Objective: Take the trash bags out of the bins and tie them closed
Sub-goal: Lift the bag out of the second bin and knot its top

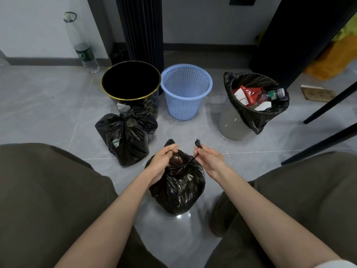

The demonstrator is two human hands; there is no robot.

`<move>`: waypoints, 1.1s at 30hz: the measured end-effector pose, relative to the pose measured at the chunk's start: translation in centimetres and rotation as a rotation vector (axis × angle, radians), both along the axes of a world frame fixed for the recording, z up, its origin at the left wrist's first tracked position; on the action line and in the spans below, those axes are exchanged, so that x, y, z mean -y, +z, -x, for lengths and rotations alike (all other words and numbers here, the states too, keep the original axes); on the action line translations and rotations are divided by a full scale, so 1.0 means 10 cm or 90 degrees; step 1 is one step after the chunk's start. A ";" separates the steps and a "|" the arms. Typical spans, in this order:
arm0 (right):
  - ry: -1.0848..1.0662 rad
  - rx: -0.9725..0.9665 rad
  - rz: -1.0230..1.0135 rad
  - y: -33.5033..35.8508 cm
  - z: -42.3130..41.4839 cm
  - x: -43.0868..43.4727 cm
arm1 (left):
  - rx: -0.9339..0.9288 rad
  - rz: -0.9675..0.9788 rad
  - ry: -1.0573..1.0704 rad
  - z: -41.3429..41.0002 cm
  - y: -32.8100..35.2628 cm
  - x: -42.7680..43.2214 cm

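A full black trash bag (179, 188) sits on the floor between my knees. My left hand (164, 157) pinches one twisted end of its top, and my right hand (207, 155) pinches the other end, the two ends pulled apart above a gathered neck. A second black bag (125, 136), tied shut, lies on the floor to the left. Behind stand a black bin with a gold rim (131, 82) and a blue mesh bin (186, 91), both without bags. A grey bin (231, 122) at the right holds a black bag (257, 117) filled with bottles and packaging.
A clear plastic bottle (83, 49) stands by the wall at the back left. Black chair legs (328, 105) slant in from the right. A dark ribbed column (141, 26) rises behind the bins. A wooden block (316, 92) lies at the far right.
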State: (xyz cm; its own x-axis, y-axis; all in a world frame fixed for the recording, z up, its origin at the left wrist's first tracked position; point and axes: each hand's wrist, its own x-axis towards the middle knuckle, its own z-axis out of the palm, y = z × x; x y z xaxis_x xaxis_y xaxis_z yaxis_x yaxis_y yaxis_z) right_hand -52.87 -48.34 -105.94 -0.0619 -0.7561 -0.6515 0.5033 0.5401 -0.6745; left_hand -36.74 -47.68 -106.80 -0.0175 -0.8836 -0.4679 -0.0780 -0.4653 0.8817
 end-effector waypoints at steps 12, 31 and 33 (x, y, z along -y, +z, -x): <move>0.149 -0.330 0.065 -0.08 -0.01 -0.02 | -0.229 -0.039 0.163 -0.08 0.13 -0.07; 0.170 -0.278 0.059 -0.10 -0.06 0.04 | -0.020 0.059 0.065 0.07 -0.08 -0.08; 0.172 -0.303 0.068 -0.12 -0.05 0.03 | 0.030 0.093 0.024 0.08 -0.10 -0.09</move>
